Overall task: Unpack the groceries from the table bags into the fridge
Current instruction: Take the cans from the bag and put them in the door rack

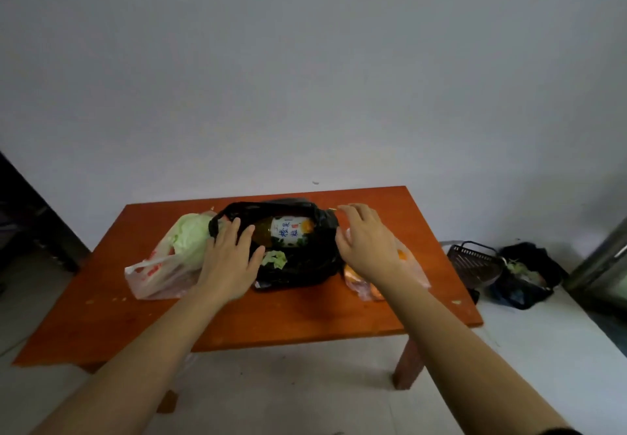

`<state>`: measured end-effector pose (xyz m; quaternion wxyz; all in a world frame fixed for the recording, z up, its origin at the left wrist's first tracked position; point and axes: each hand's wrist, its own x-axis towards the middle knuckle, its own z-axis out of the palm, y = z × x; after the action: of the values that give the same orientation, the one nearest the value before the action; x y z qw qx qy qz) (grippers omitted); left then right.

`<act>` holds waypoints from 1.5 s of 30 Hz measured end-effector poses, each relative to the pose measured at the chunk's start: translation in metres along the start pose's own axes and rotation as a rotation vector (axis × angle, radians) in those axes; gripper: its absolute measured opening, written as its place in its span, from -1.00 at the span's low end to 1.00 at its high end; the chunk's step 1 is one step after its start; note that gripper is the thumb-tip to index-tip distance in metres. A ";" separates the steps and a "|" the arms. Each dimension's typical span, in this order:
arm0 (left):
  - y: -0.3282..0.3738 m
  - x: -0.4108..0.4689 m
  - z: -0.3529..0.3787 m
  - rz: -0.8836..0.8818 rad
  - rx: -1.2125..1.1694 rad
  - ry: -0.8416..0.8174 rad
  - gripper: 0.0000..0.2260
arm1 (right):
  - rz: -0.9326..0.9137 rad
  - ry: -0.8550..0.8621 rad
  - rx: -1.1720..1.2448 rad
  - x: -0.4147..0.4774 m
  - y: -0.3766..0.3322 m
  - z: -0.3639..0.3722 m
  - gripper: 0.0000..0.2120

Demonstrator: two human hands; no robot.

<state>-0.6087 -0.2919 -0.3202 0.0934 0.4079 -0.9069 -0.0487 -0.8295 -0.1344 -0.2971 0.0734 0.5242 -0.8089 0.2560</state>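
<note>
A black plastic bag (298,265) lies open in the middle of the orange-brown table (305,312). Inside it lies a juice bottle (285,235) with a white label, and a scrap of green leaf (275,259). My left hand (230,265) reaches flat over the bag's left rim, fingers straight. My right hand (364,241) hovers with relaxed fingers at the bag's right edge, holding nothing. Left of the black bag a pale green cabbage (190,241) sits in a white bag with red print (156,275). A clear bag with orange items (403,265) lies to the right, partly hidden by my right hand.
On the floor right of the table stand a dark slotted basket (473,263) and a black bag of scraps (529,275). A metallic fridge edge (604,265) shows at the far right. Dark furniture (30,224) stands at the left. A plain wall rises behind the table.
</note>
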 end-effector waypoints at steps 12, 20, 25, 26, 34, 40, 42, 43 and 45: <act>-0.038 0.157 0.058 0.029 0.063 -0.247 -0.44 | -0.004 -0.510 0.114 0.162 0.025 0.139 -0.65; -0.057 0.261 0.113 0.107 0.096 -0.262 -0.33 | 0.126 -0.778 0.041 0.182 0.034 0.209 -0.66; -0.079 0.317 0.136 0.264 0.040 -0.193 -0.75 | 0.272 -0.791 -0.003 0.207 0.026 0.239 -0.50; -0.082 0.325 0.136 0.268 -0.022 -0.178 -0.76 | 0.281 -0.799 -0.019 0.214 0.023 0.245 -0.44; -0.094 0.354 0.150 0.467 -0.008 -0.426 -0.39 | 0.333 -0.903 -0.234 0.199 0.022 0.277 -0.10; -0.077 0.358 0.151 0.345 0.022 -0.323 -0.80 | 0.332 -0.840 -0.153 0.168 0.015 0.256 -0.29; -0.066 0.360 0.142 0.258 -0.102 -0.293 -0.83 | 0.288 -0.773 -0.131 0.161 0.017 0.247 -0.44; -0.060 0.361 0.138 0.231 -0.153 -0.284 -0.83 | 0.273 -0.739 -0.130 0.161 0.018 0.243 -0.48; -0.050 0.363 0.128 0.229 -0.196 -0.258 -0.81 | 0.325 -0.667 -0.107 0.170 0.022 0.234 -0.45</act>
<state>-0.8346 -0.5954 -0.4064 0.0209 0.2814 -0.9427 -0.1778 -0.8889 -0.3797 -0.4401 -0.2084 0.4388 -0.8733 0.0370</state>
